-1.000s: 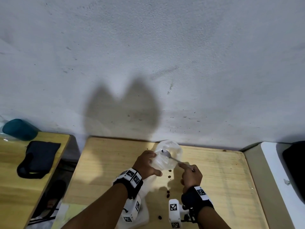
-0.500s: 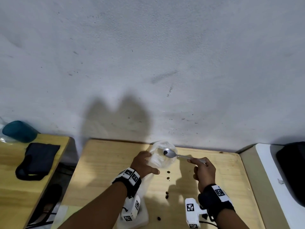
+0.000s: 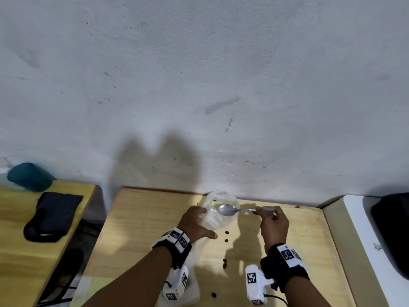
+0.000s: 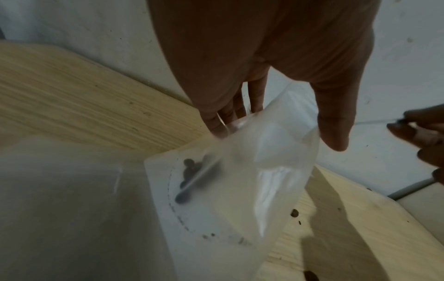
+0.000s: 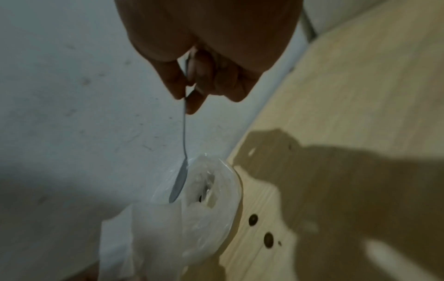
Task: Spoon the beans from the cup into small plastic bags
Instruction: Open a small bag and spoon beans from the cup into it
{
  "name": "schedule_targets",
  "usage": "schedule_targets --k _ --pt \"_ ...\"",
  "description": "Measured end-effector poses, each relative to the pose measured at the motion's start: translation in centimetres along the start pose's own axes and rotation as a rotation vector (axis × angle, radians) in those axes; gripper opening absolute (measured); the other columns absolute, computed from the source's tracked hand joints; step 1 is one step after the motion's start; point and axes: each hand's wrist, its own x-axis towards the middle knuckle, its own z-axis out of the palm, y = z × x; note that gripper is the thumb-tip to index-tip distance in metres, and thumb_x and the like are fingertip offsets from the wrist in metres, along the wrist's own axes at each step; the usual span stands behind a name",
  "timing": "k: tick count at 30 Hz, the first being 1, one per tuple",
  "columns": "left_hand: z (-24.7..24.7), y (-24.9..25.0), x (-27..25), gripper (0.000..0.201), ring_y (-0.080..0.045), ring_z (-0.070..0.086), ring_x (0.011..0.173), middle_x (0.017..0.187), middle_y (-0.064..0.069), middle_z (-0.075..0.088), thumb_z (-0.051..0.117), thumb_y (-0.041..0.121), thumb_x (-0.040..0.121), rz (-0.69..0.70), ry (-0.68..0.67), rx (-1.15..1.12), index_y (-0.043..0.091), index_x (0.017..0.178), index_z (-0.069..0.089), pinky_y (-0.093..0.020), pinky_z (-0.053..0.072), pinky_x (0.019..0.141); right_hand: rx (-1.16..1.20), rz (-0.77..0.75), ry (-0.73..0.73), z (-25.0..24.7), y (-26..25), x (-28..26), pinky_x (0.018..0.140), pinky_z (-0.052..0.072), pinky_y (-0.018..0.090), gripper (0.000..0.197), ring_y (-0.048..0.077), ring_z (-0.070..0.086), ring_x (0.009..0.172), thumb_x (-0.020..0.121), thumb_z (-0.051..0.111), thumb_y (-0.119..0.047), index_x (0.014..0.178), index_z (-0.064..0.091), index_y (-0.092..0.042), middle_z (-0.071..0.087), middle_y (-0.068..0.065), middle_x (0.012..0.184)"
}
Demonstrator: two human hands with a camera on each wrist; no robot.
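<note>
The clear, thin plastic bag (image 3: 218, 214) is held upright above the far middle of the pale wooden worktop (image 3: 141, 220), mouth open and facing up, long axis roughly vertical, its lower end trailing down toward the worktop. A few dark beans (image 4: 190, 175) show through its film in the left wrist view, low in the bag.

The left hand (image 3: 194, 224) holds the bag near the mouth, fingers behind and thumb in front, this grip keeping the opening spread. The small metal spoon (image 3: 230, 210) lies nearly level across the mouth, its bowl over the opening and its handle running right to the right hand (image 3: 273, 224), whose grip pinches the handle between thumb and fingertips. The bowl looks empty, so I judge one spoonful has just gone in.

To do this step well, keep the bag mouth wide and steady, and carry each load right over the opening before tipping; several loose dark beans (image 3: 225, 240) on the worktop just near of the bag show how easily they miss.

A flat white sheet (image 4: 192, 218) lies under the bag. On the left are another wooden worktop (image 3: 13, 258), a dark pouch (image 3: 55, 213) and a teal cup (image 3: 28, 177); whether that cup holds the beans I cannot tell.
</note>
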Motion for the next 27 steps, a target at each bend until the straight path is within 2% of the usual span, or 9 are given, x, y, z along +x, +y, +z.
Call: schedule_targets --k 2,6,10,12,14,16,18,22,27 --pt "0.0 -0.2 -0.3 0.095 -0.012 0.05 0.119 0.132 0.006 0.044 0.094 0.032 0.046 0.012 -0.009 0.014 0.02 0.129 0.05 -0.026 0.042 0.101 -0.011 0.132 0.08 0.3 0.5 0.1 0.054 0.037 0.034 0.017 0.023 0.041 0.051 0.068 0.074 -0.028 0.065 0.06 -0.017 0.069 0.014 0.07" --pt "-0.3 -0.9 -1.0 0.096 -0.012 0.053 0.113 0.129 0.009 0.046 0.094 0.033 0.041 0.025 0.008 -0.014 0.022 0.126 0.05 -0.028 0.047 0.097 0.048 0.295 0.104 1.6 1.5 0.2 0.043 0.026 0.026 0.015 0.02 0.029 0.043 0.076 0.07 -0.012 0.073 0.057 -0.006 0.062 0.015 0.063" --pt "-0.8 -1.2 -1.7 0.093 -0.013 0.054 0.111 0.128 0.007 0.048 0.092 0.035 0.04 0.047 0.043 -0.025 0.024 0.123 0.051 -0.029 0.049 0.095 -0.061 0.354 -0.018 2.4 2.3 -0.4 0.043 0.026 0.026 0.011 0.02 0.032 0.044 0.08 0.073 -0.013 0.079 0.071 -0.001 0.051 0.008 0.051" --pt "-1.1 -1.2 -2.1 0.091 -0.013 0.055 0.109 0.127 0.006 0.05 0.093 0.034 0.042 0.06 0.062 -0.043 0.024 0.123 0.051 -0.029 0.049 0.092 -0.159 0.361 -0.072 2.3 2.3 -0.9 0.046 0.038 0.029 0.022 0.024 0.046 0.051 0.077 0.08 -0.026 0.086 0.075 -0.007 0.061 0.008 0.062" --pt "-1.6 -0.9 -2.5 0.091 -0.013 0.056 0.107 0.126 0.007 0.051 0.091 0.036 0.041 0.068 0.075 -0.077 0.025 0.123 0.052 -0.027 0.05 0.089 -0.3 0.345 -0.074 1.8 1.9 -1.4 0.063 0.051 0.035 0.036 0.03 0.062 0.074 0.07 0.084 -0.037 0.096 0.075 -0.013 0.071 0.009 0.087" --pt "-2.0 -0.6 -2.8 0.094 -0.012 0.058 0.105 0.124 0.008 0.054 0.089 0.04 0.039 0.073 0.08 -0.108 0.026 0.124 0.054 -0.027 0.05 0.088 -0.434 0.267 -0.046 1.2 1.4 -2.0 0.074 0.049 0.033 0.047 0.033 0.064 0.093 0.072 0.083 -0.034 0.111 0.067 -0.014 0.068 0.011 0.108" --pt "-2.6 -0.1 -3.1 0.091 -0.011 0.059 0.103 0.118 0.01 0.059 0.088 0.043 0.039 0.091 0.076 -0.1 0.029 0.123 0.055 -0.029 0.051 0.09 -0.45 0.127 -0.042 1.0 0.5 -2.8 0.074 0.047 0.031 0.043 0.03 0.063 0.088 0.078 0.078 -0.026 0.117 0.063 -0.014 0.067 0.011 0.108" --pt "-3.4 1.1 -3.9 0.079 -0.01 0.061 0.098 0.109 0.012 0.063 0.091 0.037 0.046 0.158 0.078 -0.075 0.03 0.118 0.059 -0.024 0.049 0.084 -0.27 -0.074 -0.408 2.0 -2.9 -5.5 0.051 0.039 0.018 0.024 0.004 0.053 0.054 0.09 0.061 -0.009 0.11 0.068 -0.019 0.064 0.004 0.075" --pt "-4.0 2.7 -4.8 0.087 -0.009 0.061 0.097 0.112 0.008 0.062 0.094 0.03 0.046 0.245 0.057 -0.157 0.027 0.124 0.056 -0.014 0.046 0.076 -0.323 -0.151 -0.705 3.7 -7.9 -8.1 0.043 0.031 0.013 0.024 0.004 0.044 0.046 0.087 0.052 0.0 0.088 0.074 -0.01 0.06 0.001 0.067"
